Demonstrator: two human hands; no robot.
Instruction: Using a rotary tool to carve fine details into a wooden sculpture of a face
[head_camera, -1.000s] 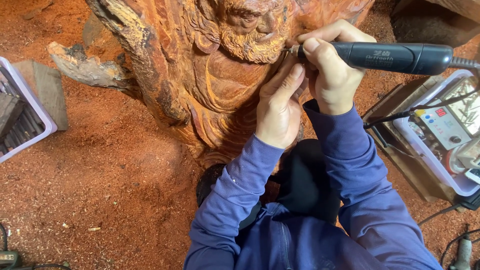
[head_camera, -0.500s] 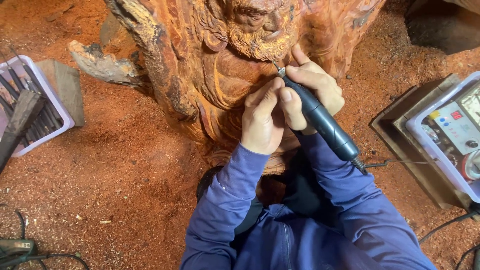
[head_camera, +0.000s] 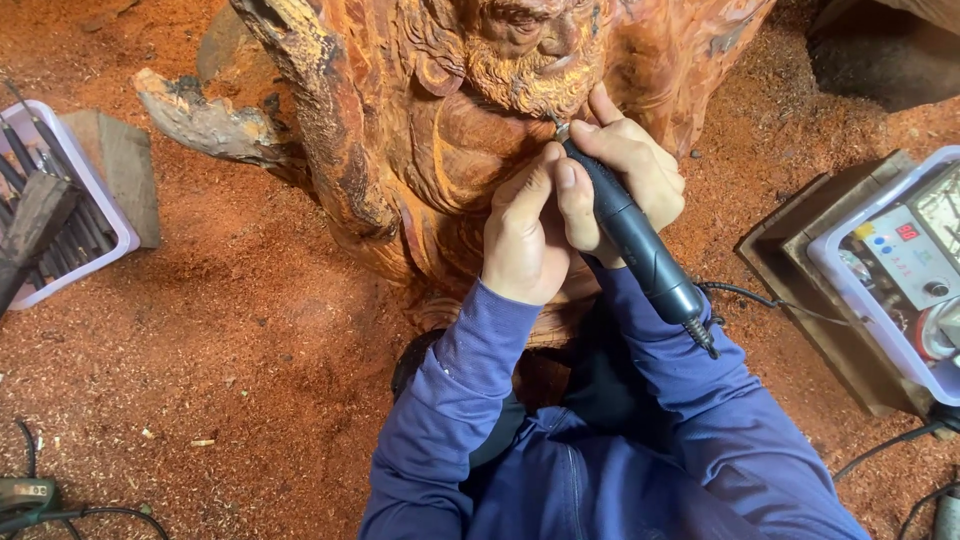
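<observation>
A large reddish wood carving (head_camera: 450, 130) of a bearded figure stands in front of me. My right hand (head_camera: 625, 160) grips a black pen-shaped rotary tool (head_camera: 640, 245), its tip pressed against the carved beard. My left hand (head_camera: 520, 235) rests on the carving beside the tool, thumb braced against the tool's body. Both arms wear blue sleeves. The tool's cord (head_camera: 760, 300) runs off to the right.
Red sawdust (head_camera: 220, 380) covers the ground. A white tray of dark chisels (head_camera: 55, 225) sits at the left beside a wooden block (head_camera: 125, 170). A control box in a white tray (head_camera: 900, 270) on a wooden stand lies at the right. Cables lie at the bottom corners.
The rotary tool has swung from pointing out to the right to angling down toward me. Both hands have closed in on the beard. The view has shifted slightly.
</observation>
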